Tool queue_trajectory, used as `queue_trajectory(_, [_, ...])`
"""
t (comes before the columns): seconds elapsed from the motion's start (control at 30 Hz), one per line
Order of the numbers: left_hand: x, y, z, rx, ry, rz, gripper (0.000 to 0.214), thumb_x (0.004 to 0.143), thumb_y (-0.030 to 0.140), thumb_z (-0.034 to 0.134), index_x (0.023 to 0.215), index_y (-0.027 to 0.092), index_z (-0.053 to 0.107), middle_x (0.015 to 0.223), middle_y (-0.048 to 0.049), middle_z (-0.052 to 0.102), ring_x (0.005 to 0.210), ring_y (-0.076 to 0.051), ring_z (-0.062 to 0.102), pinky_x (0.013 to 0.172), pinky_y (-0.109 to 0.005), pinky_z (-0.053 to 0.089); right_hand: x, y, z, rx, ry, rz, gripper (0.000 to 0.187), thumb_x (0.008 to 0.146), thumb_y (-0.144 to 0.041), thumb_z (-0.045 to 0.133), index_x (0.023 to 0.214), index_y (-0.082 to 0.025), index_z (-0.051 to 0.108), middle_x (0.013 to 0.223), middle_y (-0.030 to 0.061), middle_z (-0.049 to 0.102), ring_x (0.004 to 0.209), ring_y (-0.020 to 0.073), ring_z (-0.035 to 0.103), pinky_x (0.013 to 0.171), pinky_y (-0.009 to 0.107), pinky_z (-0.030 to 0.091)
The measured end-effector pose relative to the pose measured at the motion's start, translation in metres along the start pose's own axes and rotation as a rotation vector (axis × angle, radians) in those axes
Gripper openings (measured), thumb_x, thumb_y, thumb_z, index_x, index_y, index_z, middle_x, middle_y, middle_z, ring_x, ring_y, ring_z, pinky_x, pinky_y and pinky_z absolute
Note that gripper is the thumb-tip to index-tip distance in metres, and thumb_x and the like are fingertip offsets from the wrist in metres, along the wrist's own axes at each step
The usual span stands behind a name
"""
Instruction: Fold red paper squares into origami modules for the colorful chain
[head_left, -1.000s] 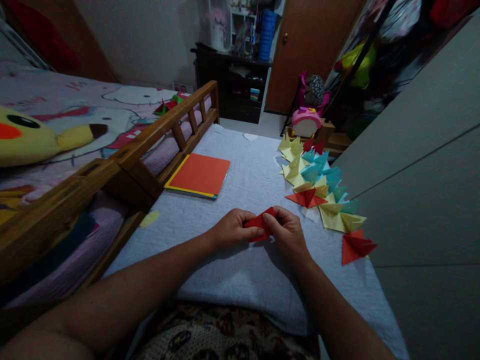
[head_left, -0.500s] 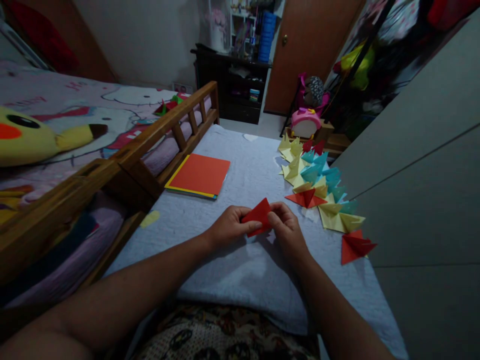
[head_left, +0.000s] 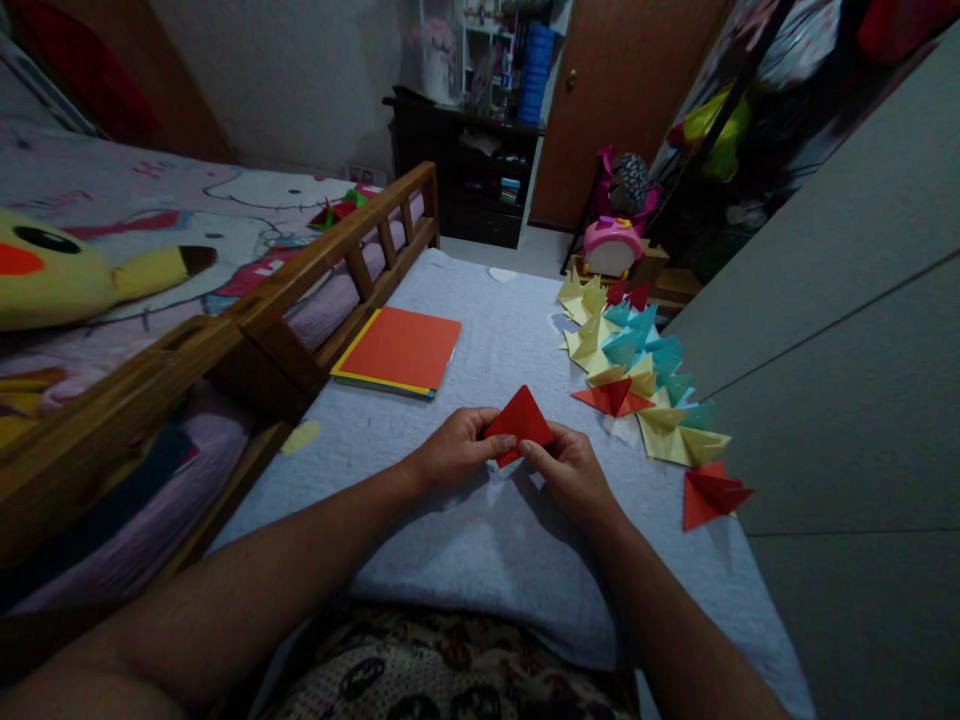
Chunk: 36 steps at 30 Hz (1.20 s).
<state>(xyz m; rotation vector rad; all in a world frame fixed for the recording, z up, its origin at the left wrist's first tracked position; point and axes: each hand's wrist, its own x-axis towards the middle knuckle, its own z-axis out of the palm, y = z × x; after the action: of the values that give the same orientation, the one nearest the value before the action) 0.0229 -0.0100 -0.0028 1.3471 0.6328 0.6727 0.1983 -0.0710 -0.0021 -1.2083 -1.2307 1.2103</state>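
A folded red paper triangle (head_left: 520, 419) stands point-up between my two hands, just above the pale blue-white bedcover (head_left: 480, 540). My left hand (head_left: 450, 450) pinches its left lower corner with closed fingers. My right hand (head_left: 570, 470) pinches its right lower edge, fingers also closed. A stack of square paper sheets with an orange sheet on top (head_left: 399, 350) lies ahead to the left. A row of folded paper pieces in yellow, teal and red (head_left: 637, 375) runs along the right side, ending in a red one (head_left: 709, 493).
A wooden bed rail (head_left: 300, 290) borders the left side, with a yellow plush toy (head_left: 67, 270) on the bed beyond. A grey wardrobe wall (head_left: 847, 330) rises on the right. A dark cabinet (head_left: 472, 170), a door and a pink toy (head_left: 611, 240) stand at the far end.
The red paper has been opened up from a flat, low shape into an upright triangle, and both hands have shifted their pinch to its lower corners.
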Motion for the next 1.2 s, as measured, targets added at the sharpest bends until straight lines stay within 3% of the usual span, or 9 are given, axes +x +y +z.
queue_trajectory(0.13, [-0.002, 0.001, -0.002, 0.007, 0.033, 0.009, 0.028, 0.082, 0.037, 0.072, 0.100, 0.015, 0.075, 0.088, -0.0063, 0.072, 0.075, -0.016, 0.060, 0.072, -0.029, 0.046, -0.001, 0.000, -0.002, 0.046, -0.034, 0.002, 0.023, 0.084, -0.042, 0.070, 0.089, -0.020, 0.072, 0.080, 0.0021, 0.070, 0.071, 0.0172, 0.061, 0.069, 0.030, 0.047])
queue_trajectory(0.27, [-0.003, 0.000, -0.001, 0.040, 0.075, 0.035, 0.024, 0.078, 0.032, 0.077, 0.095, 0.015, 0.073, 0.086, -0.0055, 0.071, 0.076, -0.016, 0.060, 0.071, -0.029, 0.046, -0.002, 0.002, -0.003, -0.099, 0.001, -0.056, 0.018, 0.088, -0.037, 0.064, 0.086, -0.020, 0.068, 0.074, -0.0001, 0.063, 0.066, 0.0146, 0.055, 0.063, 0.027, 0.044])
queue_trajectory(0.37, [-0.003, -0.002, -0.001, 0.034, 0.100, 0.058, 0.024, 0.078, 0.030, 0.078, 0.095, 0.015, 0.070, 0.084, -0.0038, 0.069, 0.073, -0.015, 0.058, 0.070, -0.028, 0.046, -0.002, 0.003, -0.002, -0.276, 0.124, -0.224, 0.016, 0.086, -0.028, 0.065, 0.101, -0.022, 0.066, 0.088, 0.0016, 0.063, 0.076, 0.0163, 0.057, 0.067, 0.029, 0.047])
queue_trajectory(0.47, [-0.004, -0.003, 0.001, 0.044, 0.116, 0.118, 0.027, 0.079, 0.027, 0.077, 0.101, 0.016, 0.066, 0.089, -0.0037, 0.070, 0.077, -0.015, 0.062, 0.073, -0.028, 0.048, -0.004, 0.002, 0.000, -0.407, 0.256, -0.458, 0.045, 0.084, -0.019, 0.065, 0.127, -0.027, 0.057, 0.111, 0.0056, 0.058, 0.092, 0.0191, 0.057, 0.074, 0.033, 0.051])
queue_trajectory(0.57, [-0.006, -0.003, 0.003, 0.142, 0.176, 0.177, 0.040, 0.080, 0.022, 0.075, 0.116, 0.021, 0.056, 0.100, -0.0035, 0.071, 0.088, -0.017, 0.067, 0.080, -0.030, 0.051, -0.005, -0.001, -0.001, -0.494, 0.255, -0.553, 0.044, 0.086, -0.015, 0.061, 0.127, -0.030, 0.059, 0.112, 0.0057, 0.055, 0.097, 0.0204, 0.056, 0.076, 0.035, 0.052])
queue_trajectory(0.7, [-0.008, -0.005, 0.005, 0.223, 0.254, 0.239, 0.059, 0.080, 0.017, 0.072, 0.128, 0.027, 0.040, 0.108, -0.0025, 0.067, 0.090, -0.017, 0.070, 0.078, -0.029, 0.054, -0.007, -0.003, -0.001, -0.525, 0.222, -0.577, 0.034, 0.088, -0.012, 0.059, 0.116, -0.029, 0.064, 0.109, 0.0053, 0.055, 0.098, 0.0209, 0.057, 0.078, 0.036, 0.052])
queue_trajectory(0.8, [-0.008, -0.006, 0.005, 0.228, 0.266, 0.264, 0.061, 0.080, 0.015, 0.071, 0.128, 0.027, 0.036, 0.111, -0.0027, 0.064, 0.090, -0.017, 0.071, 0.077, -0.028, 0.055, -0.007, -0.002, -0.001, -0.500, 0.232, -0.567, 0.042, 0.088, -0.012, 0.059, 0.126, -0.029, 0.059, 0.111, 0.0057, 0.056, 0.099, 0.0206, 0.057, 0.077, 0.035, 0.052])
queue_trajectory(0.9, [-0.008, -0.006, 0.004, 0.262, 0.242, 0.279, 0.056, 0.082, 0.014, 0.070, 0.126, 0.027, 0.039, 0.109, -0.0028, 0.066, 0.094, -0.017, 0.070, 0.080, -0.028, 0.054, -0.007, -0.001, -0.001, -0.507, 0.233, -0.544, 0.048, 0.088, -0.013, 0.059, 0.133, -0.029, 0.054, 0.112, 0.0061, 0.056, 0.098, 0.0206, 0.058, 0.076, 0.035, 0.052])
queue_trajectory(1.2, [-0.008, -0.009, 0.001, 0.344, 0.243, 0.293, 0.039, 0.085, 0.016, 0.067, 0.120, 0.024, 0.050, 0.112, -0.0047, 0.066, 0.097, -0.018, 0.068, 0.086, -0.031, 0.053, -0.008, -0.003, -0.001, -0.518, 0.221, -0.526, 0.040, 0.089, -0.015, 0.057, 0.126, -0.028, 0.060, 0.100, 0.0039, 0.059, 0.089, 0.0202, 0.058, 0.075, 0.035, 0.051])
